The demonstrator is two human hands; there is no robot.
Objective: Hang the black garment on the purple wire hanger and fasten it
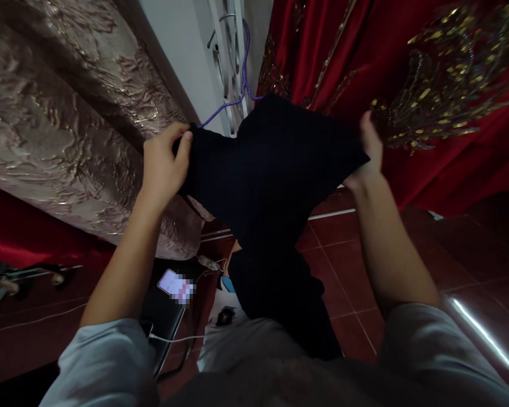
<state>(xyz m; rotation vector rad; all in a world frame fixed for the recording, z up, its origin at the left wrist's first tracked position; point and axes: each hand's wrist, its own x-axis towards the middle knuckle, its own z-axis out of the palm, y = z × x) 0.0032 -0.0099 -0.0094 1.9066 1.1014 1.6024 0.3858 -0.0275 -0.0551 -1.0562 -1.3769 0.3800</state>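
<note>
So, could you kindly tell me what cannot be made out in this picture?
All in the head view:
Screen of the phone: partly masked by pixelation.
Finger positions of the right hand: motion-blurred, partly covered by the dark cloth.
Lower part of the purple hanger: hidden by the cloth.
Full extent of the red sequinned fabric: cut off by the top and right edges.

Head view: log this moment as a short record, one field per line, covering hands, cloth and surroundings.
Left hand: pinching one edge of the dark cloth
Right hand: at the opposite edge; blurred, grip unclear
Cloth: spread between the hands
Hanger: purple hanger, partly behind the cloth, by a white rack
Left side: pinkish textured fabric
Right side: red fabric with gold sequins
Below: lit phone on a black surface; red tiled floor
</note>
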